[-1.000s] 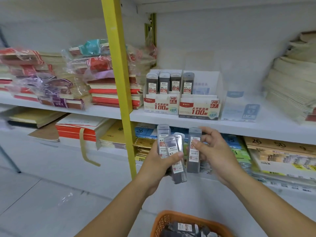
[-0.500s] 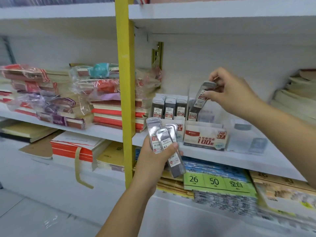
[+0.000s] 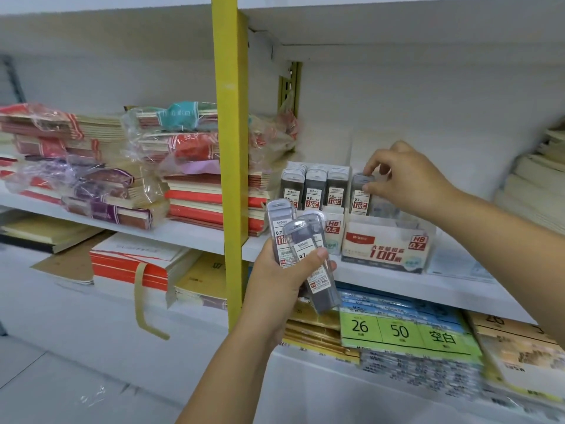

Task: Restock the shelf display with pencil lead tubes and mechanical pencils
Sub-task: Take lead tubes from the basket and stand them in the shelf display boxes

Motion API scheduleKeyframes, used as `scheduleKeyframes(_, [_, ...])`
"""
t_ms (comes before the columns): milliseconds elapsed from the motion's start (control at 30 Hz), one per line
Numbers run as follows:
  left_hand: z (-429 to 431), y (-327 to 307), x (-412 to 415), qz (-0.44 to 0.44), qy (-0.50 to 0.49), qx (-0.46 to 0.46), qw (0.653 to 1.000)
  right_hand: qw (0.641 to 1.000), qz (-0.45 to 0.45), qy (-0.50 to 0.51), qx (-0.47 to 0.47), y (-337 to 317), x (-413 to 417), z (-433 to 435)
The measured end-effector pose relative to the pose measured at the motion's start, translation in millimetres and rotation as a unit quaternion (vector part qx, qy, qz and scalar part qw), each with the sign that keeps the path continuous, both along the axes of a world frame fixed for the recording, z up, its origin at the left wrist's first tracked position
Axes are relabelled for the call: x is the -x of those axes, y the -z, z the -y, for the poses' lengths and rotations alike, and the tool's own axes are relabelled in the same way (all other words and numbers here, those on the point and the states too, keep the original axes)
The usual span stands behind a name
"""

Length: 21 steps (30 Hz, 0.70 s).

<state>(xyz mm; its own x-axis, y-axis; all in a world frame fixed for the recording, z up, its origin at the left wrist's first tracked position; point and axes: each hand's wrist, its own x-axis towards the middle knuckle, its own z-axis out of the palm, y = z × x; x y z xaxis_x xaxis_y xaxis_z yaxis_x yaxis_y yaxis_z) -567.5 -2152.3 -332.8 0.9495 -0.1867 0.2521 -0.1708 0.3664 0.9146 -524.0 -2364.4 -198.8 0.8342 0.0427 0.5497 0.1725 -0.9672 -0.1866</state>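
My right hand (image 3: 406,182) pinches the cap end of a 0.7 lead tube (image 3: 360,195) between thumb and fingertips, right of centre in the frame. The tube stands upright in the leftmost slot of the HB 0.7 display box (image 3: 388,249); I cannot tell whether its foot has reached the bottom. My left hand (image 3: 282,278) grips a loose fan of spare tubes (image 3: 302,244) at centre frame, thumb across the front 1.

The fan worries me most. The front tube hangs well below the palm, and if the thumb eases while I watch the other hand, I judge it could slide out and fall. At the box, releasing before the tube seats could let it tip forward or lean onto the 3 columns of 0.5 tubes (image 3: 315,188) just left of it. A hard push might also shove the light box backward.

The shelf board (image 3: 397,284) is white and smooth. A yellow upright (image 3: 229,133) stands left of centre, wrapped notebook bundles (image 3: 91,179) fill the left, green pads (image 3: 400,332) marked 26 and 50 lie lower right, and pale floor (image 3: 61,377) shows lower left.
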Motion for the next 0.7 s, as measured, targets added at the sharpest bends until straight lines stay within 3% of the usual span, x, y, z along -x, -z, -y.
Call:
scheduleKeyframes(100, [2, 0, 2, 0.005, 0.003, -0.008, 1.0, 0.999, 0.052, -0.006, -0.01, 2, 18, -2])
scheduleKeyframes(167, [3, 0, 4, 0.017, 0.006, -0.021, 1.0, 0.992, 0.069, -0.057, -0.088, 8, 41, -8])
scheduleKeyframes(267, [5, 1, 9, 0.038, 0.01, -0.053, 0.998, 0.97, -0.048, -0.141, -0.194, 24, 72, -25])
scheduleKeyframes(400, [10, 0, 17, 0.067, 0.004, -0.09, 0.994, 0.923, -0.168, -0.172, -0.301, 40, 83, -38])
scheduleKeyframes(700, [7, 1, 20, 0.034, 0.031, -0.081, 0.996, 0.857, -0.188, -0.183, -0.444, 50, 86, -35])
